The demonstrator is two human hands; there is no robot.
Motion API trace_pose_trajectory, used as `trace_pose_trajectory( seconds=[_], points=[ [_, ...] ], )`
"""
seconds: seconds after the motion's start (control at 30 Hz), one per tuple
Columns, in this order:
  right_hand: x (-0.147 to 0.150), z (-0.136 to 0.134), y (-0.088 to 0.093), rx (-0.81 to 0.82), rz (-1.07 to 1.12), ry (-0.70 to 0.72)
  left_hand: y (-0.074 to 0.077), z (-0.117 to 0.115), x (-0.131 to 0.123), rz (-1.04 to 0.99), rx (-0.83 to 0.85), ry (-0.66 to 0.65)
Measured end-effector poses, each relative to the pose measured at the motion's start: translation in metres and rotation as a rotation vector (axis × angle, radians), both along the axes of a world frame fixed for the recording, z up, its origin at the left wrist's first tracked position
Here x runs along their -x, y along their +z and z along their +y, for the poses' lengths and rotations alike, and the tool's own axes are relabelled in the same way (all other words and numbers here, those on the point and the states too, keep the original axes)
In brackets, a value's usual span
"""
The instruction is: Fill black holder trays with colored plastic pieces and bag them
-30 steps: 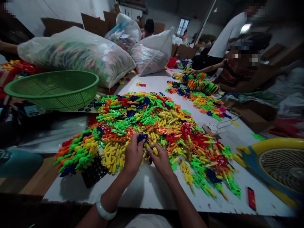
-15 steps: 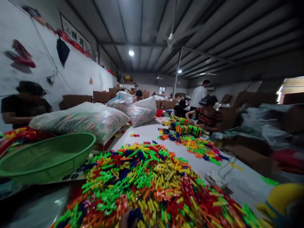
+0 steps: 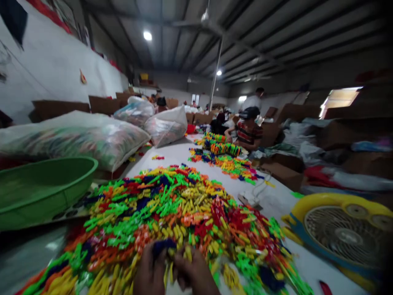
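Both hands are at the near edge of a large pile of small plastic pieces in green, yellow, red, orange and dark blue. My left hand is closed around a dark blue plastic piece, which pokes up past the fingers. Close beside it, my right hand has its fingers bent together on a small yellow plastic piece. The fingertips of the two hands nearly meet, with yellow bits between them. Blur hides the exact shape of the held pieces.
A green plastic basin stands at the left, before a stuffed white sack. At the right is a yellow fan; a white power strip lies nearer the middle. Across the white table, a person in a striped shirt sits by more pieces.
The view has turned right and tipped down, bringing the whole fan into sight. Both hands now show at the bottom, where before only part of a hand with the dark blue piece appeared.
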State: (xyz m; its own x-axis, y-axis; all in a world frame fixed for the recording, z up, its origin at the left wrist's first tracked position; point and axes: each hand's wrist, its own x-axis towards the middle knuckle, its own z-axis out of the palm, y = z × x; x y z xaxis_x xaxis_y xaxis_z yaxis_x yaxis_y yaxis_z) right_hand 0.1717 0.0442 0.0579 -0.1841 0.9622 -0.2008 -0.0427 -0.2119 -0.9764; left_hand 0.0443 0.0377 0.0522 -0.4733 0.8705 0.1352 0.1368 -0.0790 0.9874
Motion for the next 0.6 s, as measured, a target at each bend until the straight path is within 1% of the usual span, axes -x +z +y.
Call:
trace_pose_trajectory(
  seconds=[0.03,0.07,0.13,0.17,0.23,0.33,0.37,0.4,0.43,0.47,0.53,0.6],
  points=[
    [-0.001,-0.003,0.000,0.022,0.009,0.004,0.005,-0.003,-0.001,-0.041,0.025,-0.053],
    [-0.001,-0.005,0.001,0.026,-0.026,0.010,0.009,-0.004,-0.002,-0.124,0.054,-0.070],
    [-0.001,-0.005,0.001,-0.007,-0.114,-0.052,0.010,-0.004,-0.003,-0.356,0.093,-0.079],
    [-0.001,-0.005,0.001,-0.029,-0.132,-0.070,0.009,-0.004,-0.004,-0.427,0.088,-0.095],
    [0.001,-0.004,-0.001,-0.039,-0.101,-0.050,0.005,-0.004,-0.006,-0.500,0.071,-0.087],
    [-0.001,-0.005,-0.001,0.011,-0.036,0.056,0.004,-0.005,-0.003,-0.494,0.135,-0.161],
    [-0.006,-0.005,0.000,0.009,-0.060,0.055,0.005,-0.004,0.000,-0.447,0.153,-0.203],
    [-0.014,-0.005,0.003,-0.017,-0.119,0.018,0.007,-0.002,0.004,-0.360,0.154,-0.239],
    [-0.025,-0.005,0.006,-0.068,-0.210,-0.054,0.009,0.000,0.011,-0.229,0.132,-0.254],
    [-0.039,-0.003,0.010,-0.152,-0.327,-0.156,0.011,0.004,0.019,-0.059,0.095,-0.243],
    [-0.070,0.004,0.019,-0.391,-0.613,-0.407,0.015,0.015,0.038,0.346,0.047,-0.157],
    [-0.096,0.012,0.026,-0.661,-0.861,-0.594,0.015,0.025,0.057,0.712,0.105,-0.053]
  ],
)
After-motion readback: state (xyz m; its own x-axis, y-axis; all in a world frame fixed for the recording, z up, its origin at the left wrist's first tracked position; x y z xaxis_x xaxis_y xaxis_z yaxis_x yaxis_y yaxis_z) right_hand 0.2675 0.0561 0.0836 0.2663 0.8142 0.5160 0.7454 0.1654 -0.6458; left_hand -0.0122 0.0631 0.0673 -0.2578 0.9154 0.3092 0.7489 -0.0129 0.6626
